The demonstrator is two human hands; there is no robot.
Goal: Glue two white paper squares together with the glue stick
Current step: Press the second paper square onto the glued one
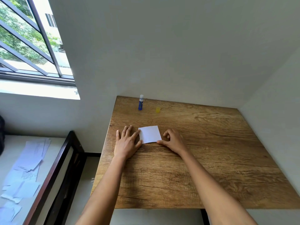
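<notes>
Paper: white paper square lies flat on the wooden desk, between the 2 hands; only 1 sheet can be told, and whether a 2nd lies under it cannot be seen.
Left hand: left hand rests palm down on the desk at 9 o'clock from the paper, fingers spread flat and holding nothing; index tip and thumb tip touch the sheet's left edge.
Right hand: right hand sits at 3 o'clock from the paper, fingers curled loosely inward with nothing in them; the thumb lies along the desk and its tip meets the sheet's near right corner.
Glue stick: blue glue stick stands upright and uncapped, its white tip exposed, at 11 o'clock from the paper near the desk's far edge, well apart from both hands.
Cap: yellow cap stands on the desk at 1 o'clock from the paper, near the glue stick but not touching it.
Surroundings: window at 10 o'clock; bed at 8 o'clock with loose paper sheets scattered on it.
</notes>
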